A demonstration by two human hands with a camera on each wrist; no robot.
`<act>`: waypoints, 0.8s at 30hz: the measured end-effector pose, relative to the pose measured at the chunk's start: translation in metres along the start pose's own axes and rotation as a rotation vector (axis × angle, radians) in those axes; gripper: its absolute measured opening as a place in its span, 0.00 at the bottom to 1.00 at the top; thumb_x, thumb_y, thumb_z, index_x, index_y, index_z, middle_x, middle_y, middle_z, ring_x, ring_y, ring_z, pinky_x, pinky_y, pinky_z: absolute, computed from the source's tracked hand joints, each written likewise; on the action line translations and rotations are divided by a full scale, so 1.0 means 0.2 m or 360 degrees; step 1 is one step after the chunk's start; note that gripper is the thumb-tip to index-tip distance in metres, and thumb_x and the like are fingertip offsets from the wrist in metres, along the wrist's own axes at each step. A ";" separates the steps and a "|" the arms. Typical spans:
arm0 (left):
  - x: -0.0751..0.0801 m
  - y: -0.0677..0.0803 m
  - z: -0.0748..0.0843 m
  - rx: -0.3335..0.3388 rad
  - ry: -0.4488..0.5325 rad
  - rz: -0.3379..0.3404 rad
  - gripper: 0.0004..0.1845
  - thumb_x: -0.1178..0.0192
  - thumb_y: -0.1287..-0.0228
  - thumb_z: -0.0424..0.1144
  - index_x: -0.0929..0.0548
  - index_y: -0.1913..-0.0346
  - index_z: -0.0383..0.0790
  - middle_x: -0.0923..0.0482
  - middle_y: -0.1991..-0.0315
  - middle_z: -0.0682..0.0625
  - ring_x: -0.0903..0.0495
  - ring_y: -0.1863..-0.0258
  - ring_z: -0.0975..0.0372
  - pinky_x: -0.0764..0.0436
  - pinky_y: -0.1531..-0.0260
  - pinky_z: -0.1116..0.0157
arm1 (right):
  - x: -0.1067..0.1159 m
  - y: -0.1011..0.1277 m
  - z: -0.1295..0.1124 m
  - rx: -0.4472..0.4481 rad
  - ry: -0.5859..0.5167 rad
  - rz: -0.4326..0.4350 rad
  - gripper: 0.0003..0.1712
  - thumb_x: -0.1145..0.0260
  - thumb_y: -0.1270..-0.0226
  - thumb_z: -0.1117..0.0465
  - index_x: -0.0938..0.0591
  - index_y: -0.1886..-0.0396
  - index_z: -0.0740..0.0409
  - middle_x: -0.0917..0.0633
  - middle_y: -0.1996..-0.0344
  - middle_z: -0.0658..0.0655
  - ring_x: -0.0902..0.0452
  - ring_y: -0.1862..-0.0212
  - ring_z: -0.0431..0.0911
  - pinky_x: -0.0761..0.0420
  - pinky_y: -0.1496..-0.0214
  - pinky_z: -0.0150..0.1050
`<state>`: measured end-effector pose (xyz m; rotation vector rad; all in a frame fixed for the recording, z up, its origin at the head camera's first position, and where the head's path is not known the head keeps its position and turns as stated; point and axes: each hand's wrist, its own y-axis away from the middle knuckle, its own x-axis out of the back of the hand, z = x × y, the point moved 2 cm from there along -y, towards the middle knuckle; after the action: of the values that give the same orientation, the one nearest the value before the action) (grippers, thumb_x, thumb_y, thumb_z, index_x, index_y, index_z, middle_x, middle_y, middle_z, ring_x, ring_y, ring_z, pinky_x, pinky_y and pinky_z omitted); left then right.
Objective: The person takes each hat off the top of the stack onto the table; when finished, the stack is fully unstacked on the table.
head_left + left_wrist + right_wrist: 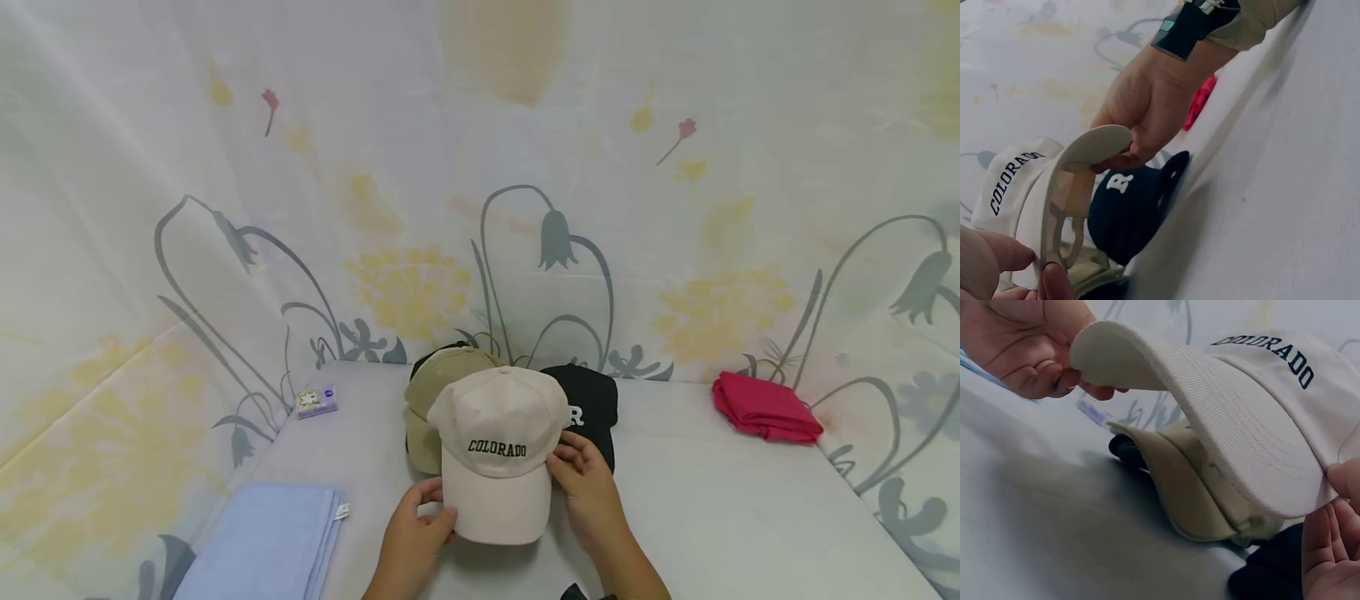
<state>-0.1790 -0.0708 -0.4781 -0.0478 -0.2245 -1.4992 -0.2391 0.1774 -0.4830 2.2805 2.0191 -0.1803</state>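
A cream baseball cap lettered COLORADO is held up between both hands, brim toward me. My left hand pinches the brim's left edge, thumb on top. My right hand pinches the cap's right side where brim meets crown, as the right wrist view shows on the cream cap. Behind it, partly hidden, are a khaki cap and a black cap with a white R. In the left wrist view the black cap lies below and beyond the cream one, apart from my fingers.
A folded light blue cloth with a white tag lies at the front left. Farther back on that side is a small purple packet. Folded red fabric rests at the back right. Floral-printed curtain surrounds the white surface.
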 end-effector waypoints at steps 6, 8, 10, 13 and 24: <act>-0.07 0.00 0.02 -0.0041 0.0043 -0.0075 0.29 0.34 0.32 0.34 0.28 0.31 0.30 0.26 0.40 0.40 0.17 0.67 0.60 0.17 0.66 0.65 | 0.09 0.02 -0.02 0.0008 0.0001 0.0050 0.28 0.36 0.26 0.72 0.32 0.30 0.66 0.19 0.50 0.54 0.20 0.49 0.39 0.18 0.47 0.28; -0.10 0.00 0.03 -0.0045 0.0067 -0.0089 0.29 0.34 0.32 0.33 0.28 0.31 0.30 0.26 0.41 0.40 0.17 0.67 0.60 0.17 0.66 0.64 | 0.11 0.02 -0.03 0.0011 -0.0012 0.0055 0.28 0.36 0.25 0.72 0.33 0.30 0.66 0.19 0.50 0.53 0.20 0.49 0.38 0.19 0.47 0.28; -0.12 0.00 0.04 -0.0031 0.0121 -0.0116 0.29 0.34 0.32 0.32 0.28 0.31 0.29 0.26 0.41 0.39 0.17 0.67 0.60 0.15 0.65 0.64 | 0.14 0.03 -0.04 0.0011 -0.0019 0.0060 0.28 0.38 0.25 0.72 0.33 0.30 0.66 0.19 0.51 0.51 0.20 0.49 0.38 0.19 0.47 0.28; -0.15 0.00 0.04 -0.0005 0.0204 -0.0155 0.29 0.35 0.32 0.31 0.29 0.30 0.28 0.28 0.41 0.38 0.17 0.67 0.61 0.14 0.65 0.63 | 0.17 0.04 -0.06 0.0000 -0.0037 0.0080 0.28 0.38 0.24 0.72 0.34 0.29 0.66 0.19 0.52 0.49 0.20 0.49 0.37 0.19 0.47 0.28; -0.28 -0.02 0.09 -0.0076 0.0267 -0.0255 0.28 0.35 0.34 0.29 0.28 0.32 0.26 0.26 0.42 0.39 0.16 0.66 0.61 0.12 0.64 0.65 | 0.32 0.07 -0.10 -0.0075 -0.0023 0.0160 0.30 0.40 0.22 0.70 0.37 0.26 0.63 0.22 0.53 0.47 0.22 0.52 0.36 0.20 0.47 0.28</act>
<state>-0.1889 -0.0139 -0.4710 0.0588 -0.0584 -1.6590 -0.2175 0.2407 -0.4728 2.3379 1.8757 -0.1395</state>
